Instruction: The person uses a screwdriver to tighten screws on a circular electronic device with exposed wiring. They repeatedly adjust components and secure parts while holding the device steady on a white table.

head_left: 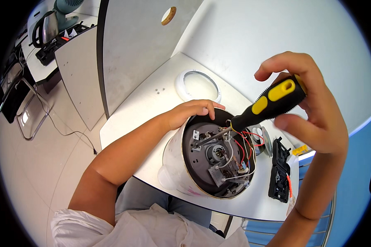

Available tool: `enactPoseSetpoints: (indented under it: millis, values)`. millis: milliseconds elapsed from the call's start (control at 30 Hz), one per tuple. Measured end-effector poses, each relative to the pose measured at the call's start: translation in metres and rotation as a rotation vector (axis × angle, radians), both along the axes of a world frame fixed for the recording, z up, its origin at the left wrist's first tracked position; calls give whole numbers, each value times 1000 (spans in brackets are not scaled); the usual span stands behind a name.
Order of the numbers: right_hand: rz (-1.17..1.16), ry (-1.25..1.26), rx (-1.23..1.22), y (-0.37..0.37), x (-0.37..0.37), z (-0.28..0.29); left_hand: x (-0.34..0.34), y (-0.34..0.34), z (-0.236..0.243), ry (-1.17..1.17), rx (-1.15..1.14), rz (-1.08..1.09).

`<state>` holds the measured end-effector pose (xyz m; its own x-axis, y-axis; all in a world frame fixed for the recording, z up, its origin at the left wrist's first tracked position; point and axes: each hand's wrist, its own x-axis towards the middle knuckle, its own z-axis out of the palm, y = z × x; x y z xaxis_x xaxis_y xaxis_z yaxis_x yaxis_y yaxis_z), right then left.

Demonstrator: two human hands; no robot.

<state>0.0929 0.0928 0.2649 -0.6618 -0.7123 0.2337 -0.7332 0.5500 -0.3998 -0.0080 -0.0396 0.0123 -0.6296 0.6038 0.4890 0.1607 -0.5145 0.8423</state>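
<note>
A round white appliance body (172, 152), which looks like an upturned rice cooker, stands on the table with its underside uncovered. Inside are a dark metal plate, a central round socket, and red and white wires. Over its far left rim my left hand (191, 112) is closed, steadying the wall. My right hand (319, 109) has the black and yellow screwdriver (260, 103) against the palm, with thumb and forefinger loosely spread round the handle. The slanting shaft reaches into the housing, its tip near a small metal bracket on the plate's left; exact contact is unclear.
Beyond the housing lies a white ring (180, 87), with several small screws (159, 91) left of it. A black tool case (279, 175) lies at the right table edge, near a yellow object (299, 150). Grey partition (136, 49) and white wall enclose the table's back.
</note>
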Motion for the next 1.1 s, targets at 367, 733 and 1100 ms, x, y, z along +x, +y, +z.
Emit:
enactPoseSetpoints:
  millis: [367, 733, 1100]
  values:
    - [-354, 134, 144, 1, -6, -3, 0, 0, 1, -22, -1, -15]
    - [-61, -6, 38, 11, -7, 0, 3, -1, 2, -38, 0, 0]
    - [-72, 54, -162, 6, -7, -16, 2, -2, 4, -16, -29, 13]
